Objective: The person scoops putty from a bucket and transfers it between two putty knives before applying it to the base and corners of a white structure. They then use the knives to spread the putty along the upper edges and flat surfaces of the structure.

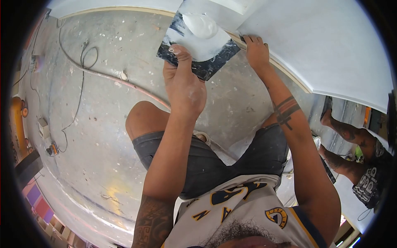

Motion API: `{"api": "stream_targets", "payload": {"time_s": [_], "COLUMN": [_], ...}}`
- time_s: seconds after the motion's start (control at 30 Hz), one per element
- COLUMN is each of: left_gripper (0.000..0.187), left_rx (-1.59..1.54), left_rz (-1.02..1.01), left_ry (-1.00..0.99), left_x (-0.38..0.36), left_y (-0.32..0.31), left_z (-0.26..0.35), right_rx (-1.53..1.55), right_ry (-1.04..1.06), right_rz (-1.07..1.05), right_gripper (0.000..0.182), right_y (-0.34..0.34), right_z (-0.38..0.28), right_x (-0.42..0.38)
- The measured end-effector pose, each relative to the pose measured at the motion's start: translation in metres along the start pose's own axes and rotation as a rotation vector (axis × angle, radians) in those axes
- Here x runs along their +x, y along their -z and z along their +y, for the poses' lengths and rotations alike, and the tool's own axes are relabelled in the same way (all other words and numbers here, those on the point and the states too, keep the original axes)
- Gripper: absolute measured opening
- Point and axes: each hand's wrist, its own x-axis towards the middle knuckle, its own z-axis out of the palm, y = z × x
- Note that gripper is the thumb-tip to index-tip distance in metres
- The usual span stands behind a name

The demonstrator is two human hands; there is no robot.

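A square dark board (206,63) smeared with white paste is in my left hand (184,84), the thumb lying over its near edge. On its far part sits a thick mound of white paste (201,25). My right hand (257,50) is closed at the foot of the white wall (322,45), to the right of the board. Between its fingers shows a small piece of a dark tool (242,38), most of which is hidden. The two hands are apart.
A hose (111,77) and a dark cable (82,97) run across the stained concrete floor (99,136). At the left are a small box (44,128) and a yellow machine (17,124). Another person's legs (345,165) show at the right.
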Motion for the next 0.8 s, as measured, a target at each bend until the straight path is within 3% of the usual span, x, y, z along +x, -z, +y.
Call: {"api": "stream_targets", "payload": {"time_s": [0.1, 0.17, 0.6, 0.7, 0.8], "left_gripper": [0.037, 0.036, 0.037, 0.037, 0.037], "left_rx": [-0.015, -0.019, 0.021, 0.035, 0.035], "left_rz": [-0.014, -0.014, 0.005, 0.041, 0.072], "left_ry": [0.001, 0.008, 0.024, 0.039, 0.040], "left_x": [0.002, 0.002, 0.004, 0.004, 0.005], "left_y": [-0.001, -0.002, 0.004, 0.000, -0.002], "left_z": [-0.001, -0.001, -0.002, -0.002, -0.004], "right_rx": [0.066, 0.109, 0.026, 0.003, 0.111], "right_ry": [-0.010, -0.004, -0.051, 0.039, -0.007], "right_rz": [-0.137, -0.043, 0.011, 0.059, -0.092], "right_gripper": [0.033, 0.033, 0.029, 0.029, 0.030], "right_y": [0.019, 0.029, -0.002, 0.001, 0.016], "right_z": [0.009, 0.015, -0.003, -0.002, 0.006], "right_x": [0.008, 0.012, 0.013, 0.001, 0.008]}}
